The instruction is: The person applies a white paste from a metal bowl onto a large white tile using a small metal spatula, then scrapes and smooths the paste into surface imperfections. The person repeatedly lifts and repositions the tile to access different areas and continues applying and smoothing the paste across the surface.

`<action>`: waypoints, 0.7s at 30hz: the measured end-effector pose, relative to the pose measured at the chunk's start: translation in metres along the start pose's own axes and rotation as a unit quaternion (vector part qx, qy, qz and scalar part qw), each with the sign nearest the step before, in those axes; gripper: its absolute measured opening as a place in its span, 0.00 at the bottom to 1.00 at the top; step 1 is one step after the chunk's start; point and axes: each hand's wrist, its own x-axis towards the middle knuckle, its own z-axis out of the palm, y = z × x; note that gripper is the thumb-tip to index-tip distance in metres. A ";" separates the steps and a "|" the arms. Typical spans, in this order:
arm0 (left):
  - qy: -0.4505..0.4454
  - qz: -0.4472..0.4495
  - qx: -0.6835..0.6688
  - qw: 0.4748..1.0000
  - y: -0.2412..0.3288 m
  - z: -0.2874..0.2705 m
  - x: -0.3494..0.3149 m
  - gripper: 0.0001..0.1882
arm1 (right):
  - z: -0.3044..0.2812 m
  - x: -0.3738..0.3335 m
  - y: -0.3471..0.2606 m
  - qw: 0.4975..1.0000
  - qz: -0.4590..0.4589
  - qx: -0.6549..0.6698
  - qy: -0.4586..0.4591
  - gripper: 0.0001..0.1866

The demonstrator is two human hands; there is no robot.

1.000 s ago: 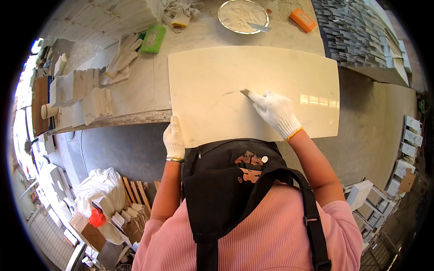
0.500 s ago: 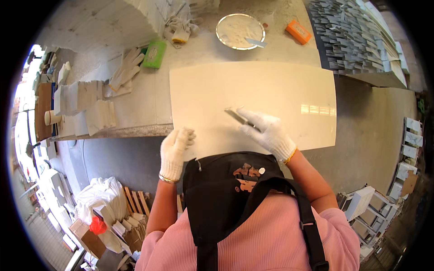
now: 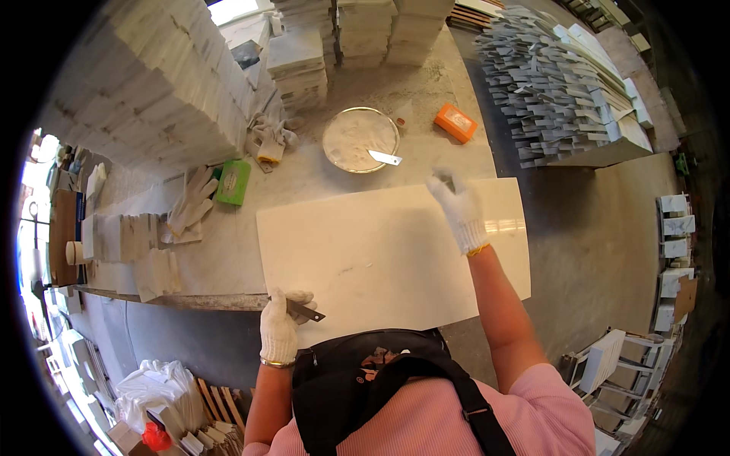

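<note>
A large cream-white slab (image 3: 365, 251) lies before me on the worktable, with a small greyish mark on its surface. At its near left corner my left hand (image 3: 280, 328), in a white knit glove, is closed around a dark flat metal scraper blade (image 3: 306, 311). Over the slab's far right part, my gloved right hand (image 3: 456, 207) is raised with thumb and fingers a little apart; nothing shows between them. Beyond the slab stands a round metal-rimmed bowl (image 3: 350, 128) of whitish paste or powder. A light-bladed putty knife (image 3: 385, 157) rests at the bowl's edge.
An orange box (image 3: 455, 123) stands right of the bowl. At left lie a green box (image 3: 233, 182) and spare gloves (image 3: 193, 204). Tall stacks of marble tiles (image 3: 152, 91) rise at the back left. Many thin strips (image 3: 544, 99) are piled at the far right.
The scraper blade has passed from my right hand to my left. My right hand has moved forward, toward the slab's far edge. The view has tilted up, showing more of the table's back.
</note>
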 end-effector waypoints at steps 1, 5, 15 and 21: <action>0.013 -0.003 -0.010 1.000 -0.001 -0.008 0.001 0.29 | -0.009 0.030 0.007 0.996 -0.043 -0.073 0.023 0.27; 0.054 -0.006 -0.022 0.998 -0.010 -0.032 -0.003 0.33 | 0.008 0.133 0.040 0.984 -0.101 -0.145 0.025 0.34; 0.114 -0.012 -0.009 0.993 -0.020 -0.029 -0.017 0.33 | 0.036 0.202 0.056 0.992 -0.058 -0.083 -0.079 0.24; 0.100 -0.010 -0.017 0.995 -0.023 -0.034 -0.017 0.32 | 0.002 0.096 0.005 0.991 -0.054 0.065 -0.102 0.19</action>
